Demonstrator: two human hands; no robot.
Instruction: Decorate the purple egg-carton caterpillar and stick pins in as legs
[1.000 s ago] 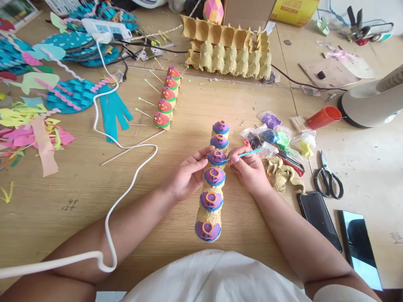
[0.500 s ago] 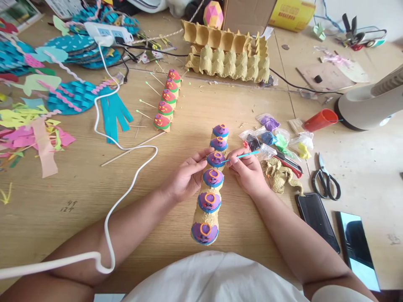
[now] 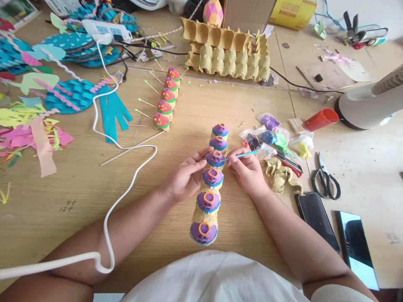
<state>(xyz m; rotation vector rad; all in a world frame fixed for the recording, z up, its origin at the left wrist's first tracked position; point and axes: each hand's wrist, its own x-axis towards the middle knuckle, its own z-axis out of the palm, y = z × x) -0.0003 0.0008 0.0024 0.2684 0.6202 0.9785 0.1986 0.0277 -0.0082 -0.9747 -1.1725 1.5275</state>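
Note:
A strip of egg carton (image 3: 210,218) runs away from my body, its several domes covered in purple clay with blue rims, orange rings and small faces. My left hand (image 3: 188,176) grips the strip's left side at the third dome from the far end, thumb and fingers against it. In my right hand (image 3: 244,170) a thin blue clay tool (image 3: 242,155) is pinched between thumb and fingers. Its tip touches or nearly touches the right side of that same dome. Further off stands a second carton strip (image 3: 164,108) with red and green domes and pins stuck in it.
Bags of coloured clay (image 3: 269,137), a utility knife (image 3: 289,164), scissors (image 3: 325,178) and a phone (image 3: 317,220) lie to the right. A white cable (image 3: 135,178) crosses the left side. Egg trays (image 3: 234,63) and a lamp base (image 3: 367,107) stand further back.
Almost nothing differs. The view has shifted very slightly, and both hands keep their places at the same dome, with the tool tip still at its right side.

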